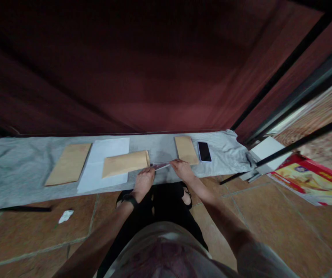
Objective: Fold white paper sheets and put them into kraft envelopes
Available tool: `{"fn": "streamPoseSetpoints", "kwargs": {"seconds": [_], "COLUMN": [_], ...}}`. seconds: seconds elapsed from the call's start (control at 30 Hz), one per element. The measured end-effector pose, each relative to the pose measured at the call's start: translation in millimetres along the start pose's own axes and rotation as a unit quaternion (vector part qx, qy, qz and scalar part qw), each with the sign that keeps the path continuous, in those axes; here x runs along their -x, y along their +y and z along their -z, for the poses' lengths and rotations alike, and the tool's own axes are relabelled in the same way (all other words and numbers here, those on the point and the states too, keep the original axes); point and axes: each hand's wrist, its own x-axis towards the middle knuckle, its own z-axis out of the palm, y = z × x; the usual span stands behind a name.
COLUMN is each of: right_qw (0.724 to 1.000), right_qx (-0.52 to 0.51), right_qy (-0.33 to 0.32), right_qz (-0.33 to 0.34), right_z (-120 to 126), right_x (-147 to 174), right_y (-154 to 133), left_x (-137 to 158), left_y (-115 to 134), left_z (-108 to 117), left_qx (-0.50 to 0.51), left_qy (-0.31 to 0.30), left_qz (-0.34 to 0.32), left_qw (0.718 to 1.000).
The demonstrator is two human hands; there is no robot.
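Between my two hands is a thin, pale folded paper (162, 166), seen nearly edge-on above the front of the cloth-covered bench. My left hand (145, 180), with a dark band at the wrist, has its fingers closed on the left end of it. The right end is pinched by my right hand (182, 170). Just beyond my left hand, a brown envelope (125, 163) lies across white paper sheets (112, 146). Another brown envelope (186, 148) rests beside my right hand, partly behind it. The fingertips are small and somewhat blurred.
A grey cloth (223, 150) covers the narrow bench. A stack of brown envelopes (69, 164) lies at left, a phone (204, 151) at right. Behind rises a dark red panel (142, 85). A red and yellow box (313, 179) and a white scrap (66, 216) are on the tiled floor.
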Motion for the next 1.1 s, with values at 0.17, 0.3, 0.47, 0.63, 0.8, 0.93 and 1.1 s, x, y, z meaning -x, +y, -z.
{"fn": "streamPoseSetpoints", "kwargs": {"seconds": [0.17,0.3,0.47,0.63,0.8,0.93,1.1], "right_qw": [0.97,0.945,0.941,0.969,0.999,0.999,0.999], "right_qx": [-0.197,-0.243,-0.209,-0.125,-0.006,0.017,0.012], "right_qy": [0.11,0.134,0.132,0.117,0.044,0.04,0.042], "right_qz": [-0.086,-0.174,-0.233,-0.176,-0.022,-0.013,-0.01], "right_z": [18,0,-26,-39,-70,-90,-95], "right_x": [-6,-20,-35,-35,-21,-9,-8], "right_y": [7,11,12,2,-16,-19,-15], "left_x": [-9,-28,-35,-35,-36,-23,-3], "left_y": [-9,-4,8,7,5,11,-2], "left_z": [12,-4,-36,-43,-40,-35,-11], "left_qx": [0.412,0.518,0.514,0.47,0.408,0.351,0.08], "left_qy": [0.088,0.1,0.068,0.005,-0.023,-0.039,0.014], "left_qz": [0.134,0.201,0.263,0.281,0.279,0.271,0.105], "left_qw": [0.897,0.826,0.814,0.837,0.869,0.895,0.991]}}
